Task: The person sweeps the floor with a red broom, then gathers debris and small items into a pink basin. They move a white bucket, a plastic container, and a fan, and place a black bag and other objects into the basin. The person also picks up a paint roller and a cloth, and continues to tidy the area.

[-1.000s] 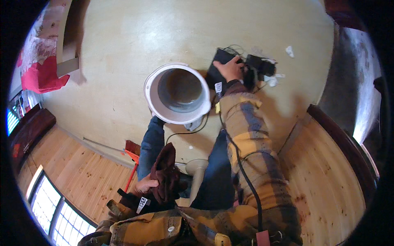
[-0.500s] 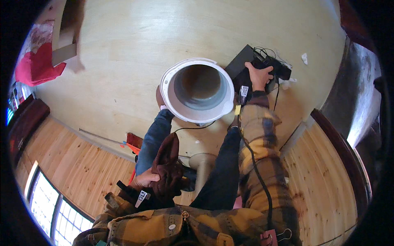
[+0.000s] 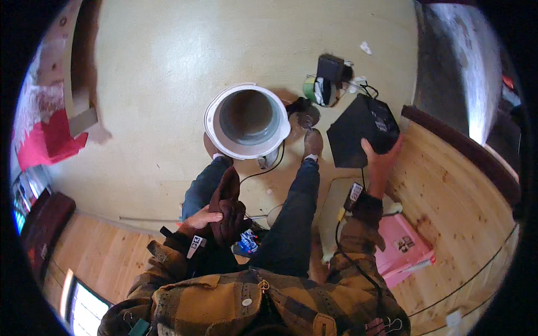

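Note:
In my left hand (image 3: pixel 202 218), low and left of the middle, is a dark brown glove (image 3: pixel 228 210), its fingers pointing up and away from me. My right hand (image 3: pixel 386 162) grips the near right edge of a black angular box (image 3: pixel 356 131), lifted out to the right of my feet. The box's kind cannot be told. A white bucket (image 3: pixel 210 120) stands upright between and just beyond my feet, with grey, murky contents. Neither hand touches the bucket. Beyond the box lie a dark block (image 3: pixel 330 67) and a round green-and-white thing (image 3: pixel 309 88).
A pink box (image 3: pixel 400 246) sits by my right forearm on the plank surface (image 3: pixel 454 196). A dark red rail (image 3: pixel 459 151) runs along the right. Red cloth (image 3: pixel 50 140) hangs at the far left. A black cord (image 3: pixel 269 171) curls near the bucket. White scraps (image 3: pixel 365 47) lie beyond.
My right hand has moved right and nearer, carrying the black box away from the bucket's side and uncovering the things behind it. My left hand still holds the glove. The view has shifted.

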The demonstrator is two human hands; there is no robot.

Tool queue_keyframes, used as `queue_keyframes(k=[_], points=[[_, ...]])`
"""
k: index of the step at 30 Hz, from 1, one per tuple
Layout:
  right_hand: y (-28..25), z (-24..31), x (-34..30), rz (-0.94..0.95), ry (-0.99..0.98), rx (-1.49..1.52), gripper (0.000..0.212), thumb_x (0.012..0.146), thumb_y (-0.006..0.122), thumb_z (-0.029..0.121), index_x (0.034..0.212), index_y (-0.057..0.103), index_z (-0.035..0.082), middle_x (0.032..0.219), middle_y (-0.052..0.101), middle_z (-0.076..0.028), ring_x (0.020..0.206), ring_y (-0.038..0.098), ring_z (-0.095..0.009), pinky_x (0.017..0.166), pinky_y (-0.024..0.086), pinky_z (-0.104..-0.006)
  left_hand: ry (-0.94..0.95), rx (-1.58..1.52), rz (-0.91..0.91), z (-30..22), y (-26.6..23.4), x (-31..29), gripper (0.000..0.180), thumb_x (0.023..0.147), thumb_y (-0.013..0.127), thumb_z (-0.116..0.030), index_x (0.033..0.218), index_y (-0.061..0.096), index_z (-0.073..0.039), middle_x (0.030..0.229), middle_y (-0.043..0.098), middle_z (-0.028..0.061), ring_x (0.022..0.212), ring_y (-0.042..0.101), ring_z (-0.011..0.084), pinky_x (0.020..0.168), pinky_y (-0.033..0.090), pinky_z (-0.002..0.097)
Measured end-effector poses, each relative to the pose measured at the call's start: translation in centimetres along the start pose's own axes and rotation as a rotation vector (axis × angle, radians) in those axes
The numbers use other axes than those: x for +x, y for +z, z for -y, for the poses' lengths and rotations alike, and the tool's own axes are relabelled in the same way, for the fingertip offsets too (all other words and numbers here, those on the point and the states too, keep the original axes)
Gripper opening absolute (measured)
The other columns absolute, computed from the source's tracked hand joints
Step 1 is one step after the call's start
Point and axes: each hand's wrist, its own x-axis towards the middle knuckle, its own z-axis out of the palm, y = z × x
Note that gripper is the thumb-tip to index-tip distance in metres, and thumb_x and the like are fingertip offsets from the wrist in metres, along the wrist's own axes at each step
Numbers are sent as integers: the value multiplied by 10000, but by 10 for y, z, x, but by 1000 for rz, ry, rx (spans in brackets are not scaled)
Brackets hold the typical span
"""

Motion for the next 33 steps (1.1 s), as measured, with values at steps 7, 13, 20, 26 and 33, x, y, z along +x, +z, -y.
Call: queue_keyframes(k=[7, 13, 20, 26, 33], points=[[-121, -6, -86, -78, 158, 160, 1007, 609, 838, 191, 1421, 272, 10, 1385, 376, -221, 1291, 355, -330, 1092, 269, -402, -7, 7, -30, -22, 4, -40, 622, 843, 634, -268, 1366, 379, -47, 1289, 523, 123, 1173, 509, 289, 1026, 386, 414], [-233, 13, -144, -316, 335, 421, 996, 600, 830, 101, 1423, 277, 12, 1344, 423, -169, 1216, 437, -278, 1032, 356, -367, 30, 256, -162, -26, 31, -53, 660, 872, 600, -386, 1386, 362, -48, 1306, 516, 116, 1163, 514, 272, 1013, 391, 396], [-394, 39, -232, -590, 276, 528, 997, 578, 832, 160, 1412, 305, 15, 1302, 468, -149, 1166, 474, -268, 996, 396, -378, 106, 473, 69, -29, 78, -36, 661, 850, 645, -377, 1345, 396, -17, 1287, 517, 128, 1172, 513, 266, 1015, 398, 394], [-496, 58, -308, -852, 142, 594, 971, 613, 811, 212, 1407, 296, -4, 1294, 480, -156, 1173, 486, -285, 1005, 387, -394, 48, 698, 125, -26, 127, -23, 660, 903, 571, -400, 1393, 341, -23, 1337, 486, 122, 1228, 471, 262, 1050, 358, 391], [-607, 71, -347, -1210, 148, 424, 703, 747, 653, 262, 1341, 411, -26, 1276, 515, -184, 1157, 511, -314, 1009, 401, -419, -7, 773, 231, -27, 183, -8, 604, 924, 545, -337, 1405, 330, -42, 1371, 457, 109, 1246, 454, 264, 1068, 329, 392]])
